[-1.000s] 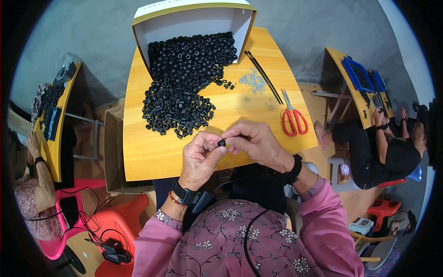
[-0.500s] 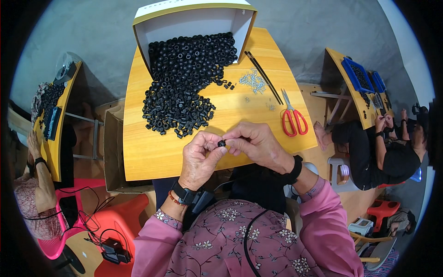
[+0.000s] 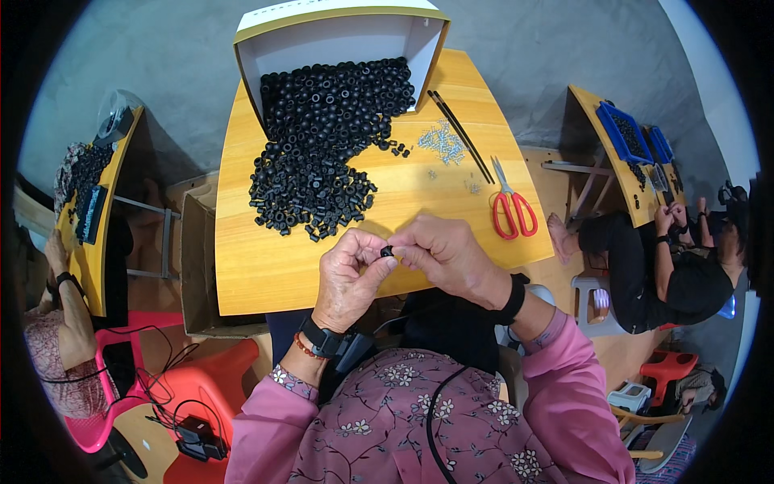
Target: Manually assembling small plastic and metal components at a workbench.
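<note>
Here we see one small black piece (image 3: pixel 387 252), rounded and slightly shiny, over the near part of the counter (image 3: pixel 266 282), pinched by our left hand (image 3: pixel 351 270) and our right hand (image 3: pixel 453 256). Beyond, a white-lined box (image 3: pixel 339 22) opens toward us, black hollow pieces (image 3: pixel 334 105) filling it and heaped outside; rightward, a blue tray (image 3: pixel 612 134) holds dark parts (image 3: pixel 629 133)

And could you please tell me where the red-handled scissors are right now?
In the head view, the scissors lie on the yellow table near its right edge, by the two black sticks.
</note>
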`<state>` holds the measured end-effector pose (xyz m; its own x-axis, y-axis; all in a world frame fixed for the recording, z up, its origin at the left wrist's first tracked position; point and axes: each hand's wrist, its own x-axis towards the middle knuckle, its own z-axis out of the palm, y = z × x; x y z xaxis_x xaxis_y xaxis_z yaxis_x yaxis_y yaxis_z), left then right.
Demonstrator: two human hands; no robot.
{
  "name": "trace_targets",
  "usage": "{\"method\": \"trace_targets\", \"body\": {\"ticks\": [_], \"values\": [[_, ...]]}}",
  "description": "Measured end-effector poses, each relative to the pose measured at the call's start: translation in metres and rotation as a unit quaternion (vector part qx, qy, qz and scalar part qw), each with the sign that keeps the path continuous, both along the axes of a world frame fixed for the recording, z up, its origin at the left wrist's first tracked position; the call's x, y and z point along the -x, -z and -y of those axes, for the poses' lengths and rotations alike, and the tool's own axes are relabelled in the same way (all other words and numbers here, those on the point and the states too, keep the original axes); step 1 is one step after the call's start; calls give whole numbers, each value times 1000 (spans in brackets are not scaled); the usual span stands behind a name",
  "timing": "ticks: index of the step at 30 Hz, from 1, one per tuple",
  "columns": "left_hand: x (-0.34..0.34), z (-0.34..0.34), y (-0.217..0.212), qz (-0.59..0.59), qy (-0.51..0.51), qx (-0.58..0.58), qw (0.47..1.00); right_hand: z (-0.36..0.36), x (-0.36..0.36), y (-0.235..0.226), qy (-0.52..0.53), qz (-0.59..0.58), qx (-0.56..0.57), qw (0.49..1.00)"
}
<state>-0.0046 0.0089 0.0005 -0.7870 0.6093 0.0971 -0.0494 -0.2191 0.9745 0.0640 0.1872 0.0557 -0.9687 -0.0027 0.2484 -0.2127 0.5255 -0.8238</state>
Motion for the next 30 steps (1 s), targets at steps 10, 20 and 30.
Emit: {"method": "trace_targets", "body": {"ticks": [10,20,30], "values": [[0,1,1,19,10,-21,1000,2,2,-8,-59,-51,-114,990],[4,5,-6,102,55,-100,988,5,-8,-9,-58,2,5,998],[-3,7,-7,126,57,-88,987,6,-9,-10,-13,-13,-60,998]]}}
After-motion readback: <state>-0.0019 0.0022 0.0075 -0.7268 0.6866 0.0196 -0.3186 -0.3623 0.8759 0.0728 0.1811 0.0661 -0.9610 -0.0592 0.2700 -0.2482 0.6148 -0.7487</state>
